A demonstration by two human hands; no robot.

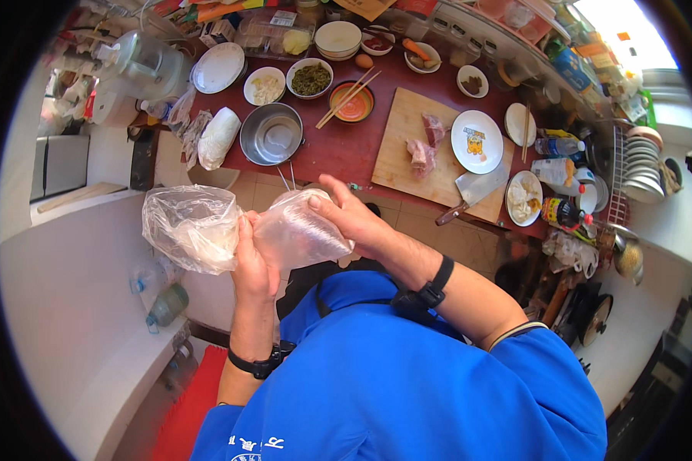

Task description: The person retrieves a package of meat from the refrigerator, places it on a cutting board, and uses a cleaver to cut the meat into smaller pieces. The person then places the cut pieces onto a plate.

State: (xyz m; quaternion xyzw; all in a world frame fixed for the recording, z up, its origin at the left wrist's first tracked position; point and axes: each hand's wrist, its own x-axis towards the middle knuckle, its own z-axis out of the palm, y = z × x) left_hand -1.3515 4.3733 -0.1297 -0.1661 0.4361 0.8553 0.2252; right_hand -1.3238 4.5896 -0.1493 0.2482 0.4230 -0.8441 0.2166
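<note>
Between my hands is a clear plastic bag (196,227), held in the air in front of the table edge. Something pale lies inside its bulging left part. My left hand (254,261) is closed round the gathered middle. My right hand (350,219) grips the right-hand part of the plastic (300,234), thumb on top; whether this is the same bag or a second one, I cannot tell. Just beyond my hands stands a steel pot (272,134) with a wire handle pointing toward me. To its left lies a white, plastic-wrapped bundle (219,138).
On the red table (354,154), a cutting board (396,131) carries raw meat (421,157), a plate (477,141) and a cleaver (477,188). Chopsticks (347,100) rest across an orange bowl (359,110). Bowls of chopped greens (312,78) and pale pieces (266,88) stand behind the pot.
</note>
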